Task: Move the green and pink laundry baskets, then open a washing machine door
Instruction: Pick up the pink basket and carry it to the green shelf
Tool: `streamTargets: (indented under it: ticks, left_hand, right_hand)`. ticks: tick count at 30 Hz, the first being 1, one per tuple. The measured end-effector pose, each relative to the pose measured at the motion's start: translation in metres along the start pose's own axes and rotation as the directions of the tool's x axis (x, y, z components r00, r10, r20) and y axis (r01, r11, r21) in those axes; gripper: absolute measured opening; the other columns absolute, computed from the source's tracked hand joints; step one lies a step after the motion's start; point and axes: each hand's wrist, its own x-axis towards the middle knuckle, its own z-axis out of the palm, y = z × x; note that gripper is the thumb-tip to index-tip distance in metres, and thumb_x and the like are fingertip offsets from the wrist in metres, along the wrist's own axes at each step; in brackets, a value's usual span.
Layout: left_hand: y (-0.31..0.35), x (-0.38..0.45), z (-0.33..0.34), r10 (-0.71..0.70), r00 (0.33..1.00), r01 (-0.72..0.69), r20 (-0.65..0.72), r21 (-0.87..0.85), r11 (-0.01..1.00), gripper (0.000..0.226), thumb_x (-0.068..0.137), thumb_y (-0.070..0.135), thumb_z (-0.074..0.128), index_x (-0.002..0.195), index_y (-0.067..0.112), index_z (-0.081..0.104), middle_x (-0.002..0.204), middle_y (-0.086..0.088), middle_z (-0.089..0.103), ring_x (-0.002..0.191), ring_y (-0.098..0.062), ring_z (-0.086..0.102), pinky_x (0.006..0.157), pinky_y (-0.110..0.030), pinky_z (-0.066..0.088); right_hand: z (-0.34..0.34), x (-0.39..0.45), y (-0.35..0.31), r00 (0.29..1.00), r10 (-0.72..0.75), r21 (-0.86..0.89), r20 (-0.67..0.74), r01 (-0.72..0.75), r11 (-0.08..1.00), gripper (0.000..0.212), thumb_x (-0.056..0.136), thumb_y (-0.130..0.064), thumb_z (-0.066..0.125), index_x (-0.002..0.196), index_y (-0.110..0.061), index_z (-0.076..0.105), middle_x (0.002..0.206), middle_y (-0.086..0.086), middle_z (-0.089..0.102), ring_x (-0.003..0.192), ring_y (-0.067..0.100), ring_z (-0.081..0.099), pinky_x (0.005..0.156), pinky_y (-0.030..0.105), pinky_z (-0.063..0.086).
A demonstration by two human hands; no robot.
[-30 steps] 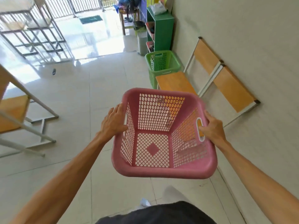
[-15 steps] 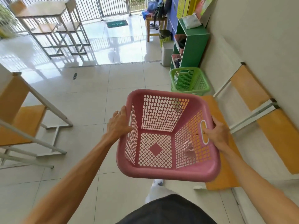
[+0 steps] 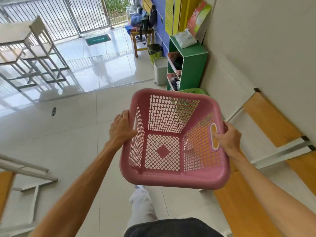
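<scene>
I hold an empty pink laundry basket (image 3: 172, 180) in the air in front of me, its mesh floor facing up at me. My left hand (image 3: 120, 130) grips its left rim. My right hand (image 3: 228, 138) grips the handle slot on its right side. Just beyond the far rim, a sliver of the green laundry basket (image 3: 194, 91) shows on the floor beside the green shelf; the pink basket hides the rest. No washing machine is in view.
A green shelf unit (image 3: 192, 65) with small pink bins stands by the right wall, a grey bin (image 3: 159, 71) beside it. An orange bench (image 3: 242, 211) runs along the wall at right. Chairs (image 3: 39, 53) stand at left. My leg (image 3: 142, 206) steps over tiled floor.
I have walked forward with the pink basket; the green basket is now mostly hidden behind it, and the shelf and gate look nearer.
</scene>
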Motion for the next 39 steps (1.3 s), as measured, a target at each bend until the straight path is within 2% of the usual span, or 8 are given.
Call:
streamTargets:
  ticks: [5, 9, 11, 18, 25, 29, 35, 39]
  left_hand:
    - [-0.004, 0.138, 0.000, 0.125, 0.991, -0.126, 0.043, 0.025, 0.992, 0.080, 0.065, 0.057, 0.082, 0.125, 0.015, 0.050, 0.120, -0.001, 0.061, 0.111, -0.023, 0.056, 0.094, -0.049, 0.052]
    - [-0.005, 0.244, -0.013, 0.217, 0.973, -0.222, 0.079, 0.051, 0.974, 0.064, 0.064, 0.041, 0.082, 0.116, 0.014, 0.054, 0.115, -0.002, 0.063, 0.111, -0.026, 0.056, 0.093, -0.046, 0.050]
    - [-0.001, 0.289, -0.022, 0.257, 0.959, -0.266, 0.119, 0.068, 0.962, 0.060, 0.065, 0.038, 0.082, 0.113, 0.015, 0.054, 0.110, 0.000, 0.061, 0.109, -0.024, 0.055, 0.092, -0.045, 0.048]
    - [0.028, 0.408, -0.010, 0.406, 0.890, -0.423, 0.209, 0.044, 0.905, 0.059, 0.063, 0.041, 0.082, 0.109, 0.019, 0.053, 0.106, 0.002, 0.059, 0.102, -0.022, 0.054, 0.087, -0.046, 0.052]
    - [0.090, 0.505, 0.035, 0.548, 0.787, -0.577, 0.283, 0.022, 0.817, 0.048, 0.065, 0.025, 0.079, 0.100, 0.015, 0.049, 0.092, 0.004, 0.049, 0.084, -0.020, 0.047, 0.071, -0.035, 0.042]
    - [0.126, 0.569, 0.079, 0.594, 0.732, -0.630, 0.333, -0.001, 0.777, 0.042, 0.062, 0.024, 0.075, 0.088, 0.018, 0.043, 0.085, 0.003, 0.049, 0.078, -0.025, 0.051, 0.061, -0.035, 0.041]
    - [0.187, 0.654, 0.143, 0.652, 0.625, -0.699, 0.429, -0.064, 0.712, 0.037, 0.060, 0.021, 0.068, 0.083, 0.020, 0.039, 0.081, 0.005, 0.048, 0.075, -0.022, 0.050, 0.062, -0.039, 0.044]
    - [0.215, 0.691, 0.185, 0.674, 0.554, -0.742, 0.489, -0.078, 0.666, 0.038, 0.066, 0.016, 0.069, 0.091, 0.019, 0.040, 0.086, 0.003, 0.049, 0.080, -0.024, 0.053, 0.066, -0.047, 0.053]
  right_hand:
    - [0.040, 0.062, -0.032, 0.987, 0.092, 0.011, -0.135, -0.091, 0.996, 0.043, 0.076, -0.035, 0.081, 0.109, -0.011, 0.070, 0.087, 0.001, 0.073, 0.072, 0.014, 0.063, 0.072, 0.024, 0.050]
    - [0.074, 0.114, -0.070, 0.963, 0.178, 0.023, -0.203, -0.177, 0.984, 0.031, 0.078, -0.032, 0.079, 0.099, -0.010, 0.072, 0.077, 0.000, 0.068, 0.066, 0.014, 0.060, 0.053, 0.004, 0.034]
    - [0.088, 0.132, -0.085, 0.950, 0.213, 0.035, -0.229, -0.211, 0.977, 0.028, 0.077, -0.032, 0.079, 0.093, -0.010, 0.071, 0.072, -0.004, 0.064, 0.060, 0.009, 0.055, 0.048, 0.004, 0.034]
    - [0.117, 0.174, -0.097, 0.884, 0.327, 0.096, -0.335, -0.313, 0.945, 0.027, 0.078, -0.026, 0.080, 0.096, -0.008, 0.071, 0.075, -0.004, 0.063, 0.058, -0.001, 0.052, 0.050, -0.002, 0.038]
    - [0.127, 0.237, -0.084, 0.810, 0.394, 0.125, -0.434, -0.379, 0.917, 0.025, 0.078, -0.018, 0.078, 0.100, -0.010, 0.070, 0.076, -0.006, 0.062, 0.061, -0.005, 0.053, 0.052, 0.005, 0.036]
    - [0.137, 0.281, -0.064, 0.759, 0.438, 0.140, -0.482, -0.427, 0.893, 0.024, 0.077, -0.015, 0.078, 0.099, -0.012, 0.069, 0.075, -0.005, 0.062, 0.061, -0.002, 0.055, 0.055, 0.015, 0.044]
    - [0.154, 0.343, -0.032, 0.685, 0.511, 0.133, -0.519, -0.526, 0.840, 0.018, 0.085, -0.030, 0.074, 0.089, -0.015, 0.065, 0.071, -0.003, 0.063, 0.058, 0.006, 0.058, 0.050, 0.011, 0.035]
    - [0.162, 0.359, -0.015, 0.629, 0.617, 0.172, -0.473, -0.621, 0.765, 0.019, 0.079, -0.016, 0.076, 0.090, -0.022, 0.062, 0.076, -0.003, 0.065, 0.064, 0.007, 0.061, 0.050, 0.017, 0.041]
